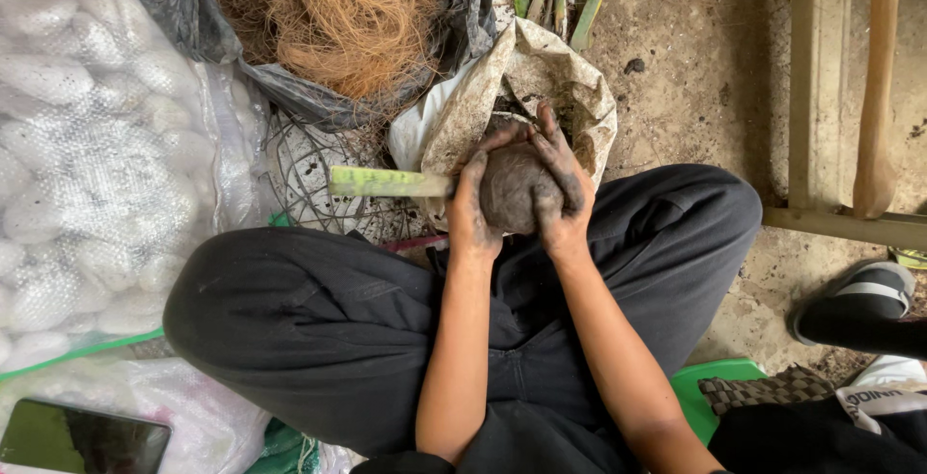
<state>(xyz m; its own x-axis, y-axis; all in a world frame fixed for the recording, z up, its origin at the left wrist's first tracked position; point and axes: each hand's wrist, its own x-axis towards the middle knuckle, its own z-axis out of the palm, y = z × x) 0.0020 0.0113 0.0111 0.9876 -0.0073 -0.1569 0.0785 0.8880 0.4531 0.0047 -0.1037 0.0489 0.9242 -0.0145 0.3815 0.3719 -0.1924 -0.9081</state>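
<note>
Both my hands are cupped around a dark ball of soil (512, 189) in front of my knees. My left hand (466, 206) presses its left side and my right hand (560, 189) wraps its right side; both are smeared with dirt. A pale green stem (386, 181) sticks out of the ball to the left, lying level. Just behind the ball stands a white, soil-stained bag (541, 73), open at the top.
A dark plastic bag of brown coconut fibre (333, 20) lies behind. A big clear sack of white pieces (87, 155) fills the left. A wire basket (309, 175) sits beside it. A phone (82, 438) lies bottom left. A wooden frame (835, 97) and someone's shoe (855, 305) are right.
</note>
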